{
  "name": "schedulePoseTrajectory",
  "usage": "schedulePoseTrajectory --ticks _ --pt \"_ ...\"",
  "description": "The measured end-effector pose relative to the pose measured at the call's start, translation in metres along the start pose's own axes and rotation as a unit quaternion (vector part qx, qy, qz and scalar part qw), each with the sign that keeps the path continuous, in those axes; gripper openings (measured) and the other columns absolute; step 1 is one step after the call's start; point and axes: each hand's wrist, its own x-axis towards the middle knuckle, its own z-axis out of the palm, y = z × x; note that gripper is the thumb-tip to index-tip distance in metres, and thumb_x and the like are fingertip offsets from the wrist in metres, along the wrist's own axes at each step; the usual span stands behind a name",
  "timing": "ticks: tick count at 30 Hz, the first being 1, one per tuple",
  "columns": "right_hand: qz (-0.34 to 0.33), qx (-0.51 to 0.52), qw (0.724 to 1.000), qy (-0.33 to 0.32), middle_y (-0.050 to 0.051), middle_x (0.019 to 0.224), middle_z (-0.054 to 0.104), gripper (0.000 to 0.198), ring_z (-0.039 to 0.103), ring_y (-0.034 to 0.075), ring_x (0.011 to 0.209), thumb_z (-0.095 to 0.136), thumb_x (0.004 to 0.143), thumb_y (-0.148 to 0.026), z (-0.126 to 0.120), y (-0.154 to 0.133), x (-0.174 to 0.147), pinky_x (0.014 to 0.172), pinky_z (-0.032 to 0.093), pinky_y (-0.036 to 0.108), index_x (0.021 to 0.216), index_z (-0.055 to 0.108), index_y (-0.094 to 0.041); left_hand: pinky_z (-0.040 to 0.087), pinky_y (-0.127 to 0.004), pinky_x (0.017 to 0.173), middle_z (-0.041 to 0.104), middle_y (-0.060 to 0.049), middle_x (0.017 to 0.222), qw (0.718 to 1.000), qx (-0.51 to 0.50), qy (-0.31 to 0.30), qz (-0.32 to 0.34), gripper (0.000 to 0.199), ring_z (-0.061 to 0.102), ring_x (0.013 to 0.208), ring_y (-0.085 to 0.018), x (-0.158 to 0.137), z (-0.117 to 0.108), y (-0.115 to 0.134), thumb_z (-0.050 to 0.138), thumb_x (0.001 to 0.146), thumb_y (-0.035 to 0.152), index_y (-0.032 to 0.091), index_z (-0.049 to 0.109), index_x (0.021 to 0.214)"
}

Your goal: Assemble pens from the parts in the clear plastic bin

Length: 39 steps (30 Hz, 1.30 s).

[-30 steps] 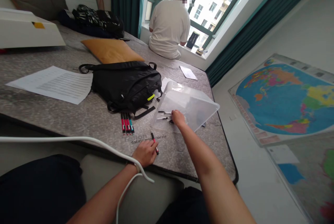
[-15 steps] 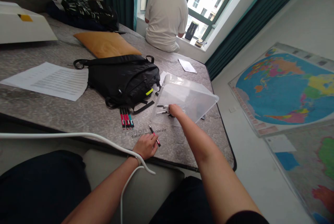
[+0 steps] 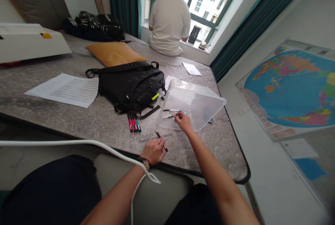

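Note:
My left hand [image 3: 154, 151] rests near the mattress's front edge, its fingers closed on a red and black pen [image 3: 158, 135] that points away from me. At the mouth of a clear plastic box [image 3: 206, 104] lying on its side, my right hand [image 3: 184, 122] is closed in a pinch on a dark-ended pen, mostly covered by the fingers. Several white and black pens [image 3: 167, 110] lie inside the box beside those fingertips. Left of the box, several red and teal pens [image 3: 134, 123] are lined up side by side on the mattress [image 3: 110, 130].
A black backpack [image 3: 128, 85] lies behind the lined-up pens. Printed paper [image 3: 69, 90], a tan envelope-like cushion [image 3: 116, 53] and a white box [image 3: 31, 45] are farther left. A white cable [image 3: 86, 143] crosses before my left wrist. Another person [image 3: 170, 24] sits by the window.
My right hand has drawn slightly back toward me among the pens, with its fingers now pinched. The left hand keeps its pen. The whole view has shifted a little.

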Motion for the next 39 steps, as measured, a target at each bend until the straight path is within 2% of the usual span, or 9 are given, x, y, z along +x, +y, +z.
schedulePoseTrajectory --ticks 2,4,10,16,22,28,33,36,39 --pt "0.023 0.215 0.976 0.033 0.007 0.076 0.071 0.033 0.068 0.02 0.067 0.057 0.089 -0.046 0.014 0.005 -0.044 0.066 0.054 0.03 0.097 0.064 -0.015 0.041 -0.038 0.082 0.064 -0.009 0.102 1.0 0.006 0.003 0.002 0.032 0.056 0.094 -0.025 0.0 0.0 0.0 0.047 0.09 0.028 0.021 0.057 0.119" --pt "0.051 0.338 0.937 0.065 0.006 0.074 0.07 0.036 0.068 0.021 0.065 0.064 0.082 -0.051 0.031 0.012 -0.089 0.061 0.054 0.032 0.09 0.065 -0.016 0.042 -0.038 0.083 0.064 -0.009 0.103 1.0 0.011 0.006 0.002 0.031 0.056 0.095 -0.025 0.0 -0.001 0.001 0.047 0.09 0.028 0.021 0.057 0.119" --pt "0.124 0.415 0.893 0.124 0.008 0.081 0.072 0.034 0.066 0.023 0.068 0.068 0.078 -0.052 0.061 0.03 -0.173 0.061 0.055 0.035 0.091 0.07 -0.021 0.043 -0.038 0.086 0.064 -0.008 0.103 0.999 0.033 0.003 0.0 0.03 0.057 0.096 -0.025 0.0 0.0 0.004 0.048 0.089 0.027 0.022 0.057 0.117" --pt "0.116 0.47 0.869 0.099 0.004 0.07 0.07 0.029 0.063 0.021 0.057 0.066 0.079 -0.05 0.055 0.03 -0.173 0.053 0.053 0.032 0.089 0.072 -0.023 0.045 -0.037 0.089 0.066 -0.009 0.107 0.998 0.058 0.012 0.008 0.031 0.06 0.101 -0.025 0.001 0.012 0.0 0.045 0.089 0.022 0.023 0.057 0.117" --pt "0.079 0.472 0.871 0.112 0.005 0.075 0.073 0.026 0.069 0.021 0.066 0.065 0.081 -0.044 0.054 0.033 -0.169 0.063 0.056 0.032 0.084 0.073 -0.02 0.047 -0.034 0.085 0.069 -0.006 0.106 0.998 0.046 0.022 -0.024 0.025 0.065 0.096 -0.023 0.006 0.013 0.001 0.046 0.088 0.026 0.024 0.058 0.111" --pt "0.069 0.495 0.858 0.117 0.006 0.083 0.076 0.023 0.073 0.023 0.076 0.068 0.079 -0.041 0.042 0.05 -0.172 0.074 0.058 0.035 0.088 0.075 -0.021 0.041 -0.027 0.062 0.066 0.0 0.076 0.991 0.043 -0.103 -0.076 0.025 0.064 0.07 -0.018 0.014 -0.008 0.006 0.044 0.091 0.035 0.025 0.058 0.107" --pt "0.081 0.584 0.802 0.097 0.007 0.08 0.076 0.032 0.074 0.026 0.077 0.074 0.074 -0.047 0.036 0.05 -0.166 0.072 0.059 0.037 0.09 0.074 -0.019 0.04 -0.028 0.063 0.072 -0.003 0.086 0.976 0.093 -0.174 -0.091 0.024 0.068 0.08 -0.021 0.016 -0.025 0.015 0.042 0.094 0.036 0.025 0.057 0.109" --pt "0.074 0.614 0.781 0.082 0.006 0.079 0.075 0.036 0.075 0.026 0.076 0.077 0.07 -0.049 0.038 0.046 -0.164 0.069 0.059 0.035 0.087 0.073 -0.018 0.043 -0.029 0.066 0.072 -0.005 0.09 0.975 0.131 -0.164 -0.077 0.023 0.068 0.082 -0.022 0.015 -0.032 0.026 0.042 0.095 0.036 0.025 0.059 0.105" --pt "0.065 0.629 0.772 0.059 0.005 0.076 0.073 0.036 0.075 0.025 0.073 0.079 0.068 -0.049 0.039 0.043 -0.166 0.064 0.057 0.032 0.083 0.07 -0.017 0.047 -0.034 0.079 0.069 -0.008 0.098 0.987 0.125 -0.094 -0.018 0.021 0.065 0.091 -0.023 0.014 -0.035 0.035 0.042 0.095 0.032 0.022 0.06 0.099"
